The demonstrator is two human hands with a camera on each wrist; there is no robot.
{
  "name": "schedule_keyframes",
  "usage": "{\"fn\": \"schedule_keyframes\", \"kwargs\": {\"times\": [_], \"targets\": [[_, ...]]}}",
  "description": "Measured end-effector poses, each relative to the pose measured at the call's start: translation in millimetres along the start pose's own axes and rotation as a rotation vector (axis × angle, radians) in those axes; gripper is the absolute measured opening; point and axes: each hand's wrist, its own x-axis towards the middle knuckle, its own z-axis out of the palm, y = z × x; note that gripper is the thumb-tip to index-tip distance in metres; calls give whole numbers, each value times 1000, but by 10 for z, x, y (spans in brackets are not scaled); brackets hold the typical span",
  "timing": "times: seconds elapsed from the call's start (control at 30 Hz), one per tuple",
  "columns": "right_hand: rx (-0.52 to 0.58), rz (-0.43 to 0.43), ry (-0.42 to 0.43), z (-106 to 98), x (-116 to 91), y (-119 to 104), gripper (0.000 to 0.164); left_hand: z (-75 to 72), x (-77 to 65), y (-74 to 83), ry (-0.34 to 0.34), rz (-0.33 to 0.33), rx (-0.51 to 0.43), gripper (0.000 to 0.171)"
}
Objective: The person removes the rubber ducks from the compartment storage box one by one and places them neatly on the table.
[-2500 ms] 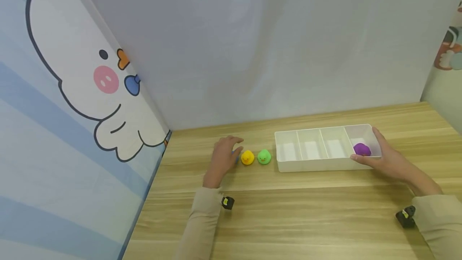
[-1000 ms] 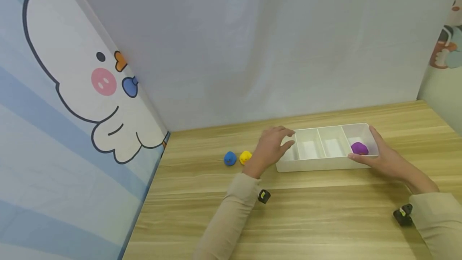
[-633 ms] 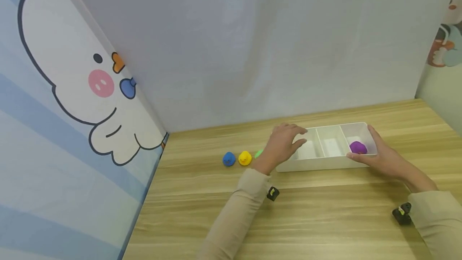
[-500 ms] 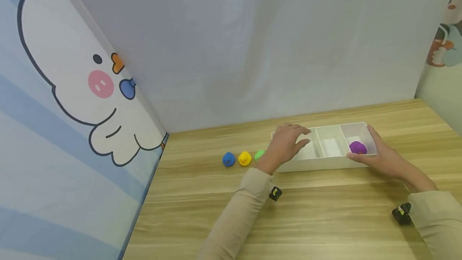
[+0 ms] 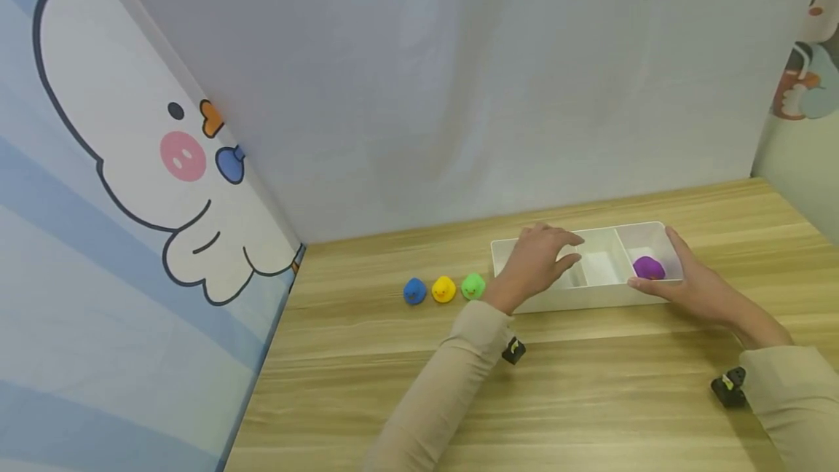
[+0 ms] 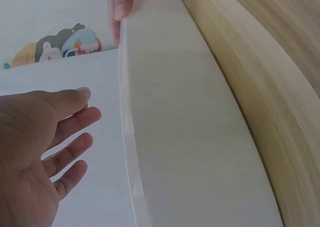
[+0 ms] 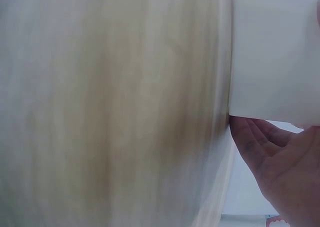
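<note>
A: Where was the left hand (image 5: pixel 540 259)?
B: It was above the left part of the white box (image 5: pixel 590 299). Its fingers were spread apart and a little bent, with a wide gap to the thumb, and they held nothing.
A: And the right hand (image 5: pixel 698 288)?
B: This one gripped the right end of the box. The thumb lay at the front wall, and the other fingers were bent around the end.
A: Was something in the box?
B: Yes, the purple duck (image 5: pixel 648 268) sat in the rightmost of four compartments, near the right thumb.
A: Where were the other ducks?
B: They stood in a row on the wooden table (image 5: pixel 590 406), left of the box: first the blue duck (image 5: pixel 414 290), then the yellow duck (image 5: pixel 443 289), then the green duck (image 5: pixel 473 286), which was nearest to the box but did not touch it.
</note>
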Motion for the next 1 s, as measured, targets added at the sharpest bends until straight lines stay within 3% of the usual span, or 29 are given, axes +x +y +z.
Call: {"fn": "schedule_keyframes", "kwargs": {"times": [0.43, 1.0], "targets": [[-13, 12, -5, -8, -25, -39, 122, 52, 248, 120, -77, 49, 51, 34], [13, -1, -8, -13, -15, -10, 121, 108, 440, 300, -117, 84, 83, 33]]}}
